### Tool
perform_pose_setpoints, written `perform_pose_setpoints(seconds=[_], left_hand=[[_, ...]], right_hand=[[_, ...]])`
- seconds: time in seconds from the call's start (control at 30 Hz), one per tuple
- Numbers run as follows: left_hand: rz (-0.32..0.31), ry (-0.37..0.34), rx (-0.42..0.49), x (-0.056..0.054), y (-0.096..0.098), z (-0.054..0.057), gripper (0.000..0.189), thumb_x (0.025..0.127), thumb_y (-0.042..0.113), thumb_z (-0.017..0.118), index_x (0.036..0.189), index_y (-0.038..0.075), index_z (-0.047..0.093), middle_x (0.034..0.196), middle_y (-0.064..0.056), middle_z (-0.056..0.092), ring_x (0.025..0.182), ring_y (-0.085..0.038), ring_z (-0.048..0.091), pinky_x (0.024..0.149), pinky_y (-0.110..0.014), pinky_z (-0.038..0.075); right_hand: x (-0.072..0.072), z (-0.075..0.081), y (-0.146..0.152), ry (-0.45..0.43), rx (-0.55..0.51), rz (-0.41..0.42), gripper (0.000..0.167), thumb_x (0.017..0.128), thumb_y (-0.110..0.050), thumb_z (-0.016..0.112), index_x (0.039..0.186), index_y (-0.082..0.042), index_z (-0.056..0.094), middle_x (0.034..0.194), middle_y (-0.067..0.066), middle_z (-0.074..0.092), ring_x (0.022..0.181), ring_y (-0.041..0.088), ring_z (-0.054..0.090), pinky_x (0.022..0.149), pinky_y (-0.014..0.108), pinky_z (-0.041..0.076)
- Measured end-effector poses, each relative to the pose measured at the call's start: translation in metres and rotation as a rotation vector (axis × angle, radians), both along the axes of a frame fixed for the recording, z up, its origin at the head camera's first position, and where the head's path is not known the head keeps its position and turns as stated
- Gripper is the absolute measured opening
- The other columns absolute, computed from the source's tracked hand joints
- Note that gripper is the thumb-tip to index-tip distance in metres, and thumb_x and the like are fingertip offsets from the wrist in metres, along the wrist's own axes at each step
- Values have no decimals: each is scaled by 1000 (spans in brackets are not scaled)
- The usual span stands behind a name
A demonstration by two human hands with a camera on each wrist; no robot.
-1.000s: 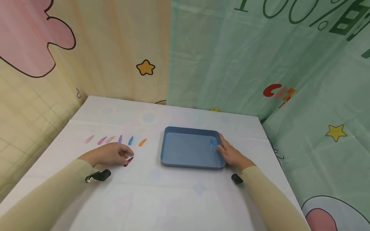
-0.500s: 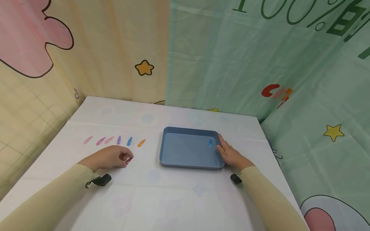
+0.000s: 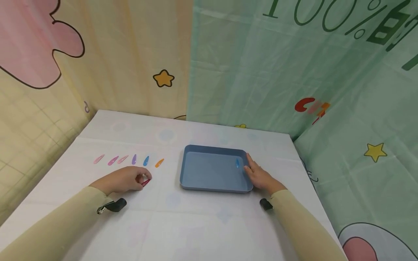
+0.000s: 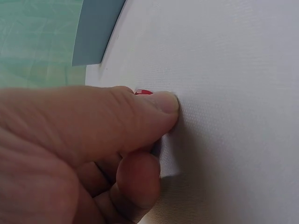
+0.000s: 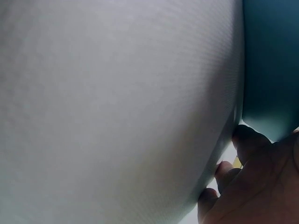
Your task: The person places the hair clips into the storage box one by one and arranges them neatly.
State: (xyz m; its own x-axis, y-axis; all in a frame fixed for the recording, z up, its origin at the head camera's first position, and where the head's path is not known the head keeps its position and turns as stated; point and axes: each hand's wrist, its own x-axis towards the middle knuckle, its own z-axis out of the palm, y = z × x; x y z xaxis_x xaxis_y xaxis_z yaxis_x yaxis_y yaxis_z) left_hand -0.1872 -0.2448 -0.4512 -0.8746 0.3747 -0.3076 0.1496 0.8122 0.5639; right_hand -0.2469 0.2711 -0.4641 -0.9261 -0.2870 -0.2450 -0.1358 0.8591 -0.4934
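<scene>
My left hand (image 3: pixel 125 179) pinches a small red hair clip (image 3: pixel 146 182) between thumb and fingers, low over the white table. In the left wrist view, only a bit of the red clip (image 4: pixel 144 92) shows beyond the thumb; the rest is hidden. A shallow blue-grey tray (image 3: pixel 212 189) lies to the right, with one blue hair clip (image 3: pixel 237 163) inside near its right wall. At that wall rests my right hand (image 3: pixel 261 178), fingers straight along the outside and thumb over the rim. The right wrist view shows its fingertips (image 5: pixel 243 135) beside the tray wall (image 5: pixel 271 65).
A loose row of hair clips lies beyond my left hand: pink ones (image 3: pixel 113 160), a purple one (image 3: pixel 134 159), a blue one (image 3: pixel 146 160) and an orange one (image 3: pixel 159 162). Printed curtains (image 3: pixel 248 72) hang behind the white table (image 3: pixel 176 228).
My left fingers have closed on the red clip, which lay more exposed at their tips a second ago. The right hand and tray keep their places.
</scene>
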Motion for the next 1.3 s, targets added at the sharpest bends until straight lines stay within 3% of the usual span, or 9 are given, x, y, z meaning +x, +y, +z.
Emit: perform_pose_setpoints(seconds=[0.67, 0.97, 1.17, 1.3], left_hand=[[-3, -5, 3, -1, 5, 2, 33, 93, 3, 63, 117, 25, 70, 82, 1, 56, 73, -15, 51, 62, -26, 38], [-29, 121, 129, -8, 5, 6, 29, 97, 2, 57, 123, 14, 61, 84, 1, 56, 67, -11, 47, 61, -24, 40], [17, 123, 167, -12, 11, 9, 31, 100, 5, 57, 130, 13, 58, 96, -2, 60, 71, -15, 52, 61, -25, 44], [48, 115, 216, -16, 17, 14, 34, 103, 8, 59, 137, 14, 55, 100, -7, 63, 60, -17, 51, 51, -29, 46]], right_hand=[[-1, -4, 3, 4, 5, -4, 68, 116, -36, 26, 169, -10, -9, 175, 24, 4, 161, 47, 8, 129, 62, 8], [0, -3, 3, 4, 3, -13, 68, 116, -35, 26, 169, -11, -10, 175, 24, 5, 161, 47, 8, 129, 62, 7], [0, -3, 2, -3, 13, -18, 68, 116, -37, 25, 169, -12, -10, 175, 23, 4, 162, 46, 7, 130, 61, 8], [1, -3, 1, -13, 7, -22, 68, 116, -37, 26, 169, -13, -10, 175, 23, 3, 162, 46, 7, 130, 61, 8]])
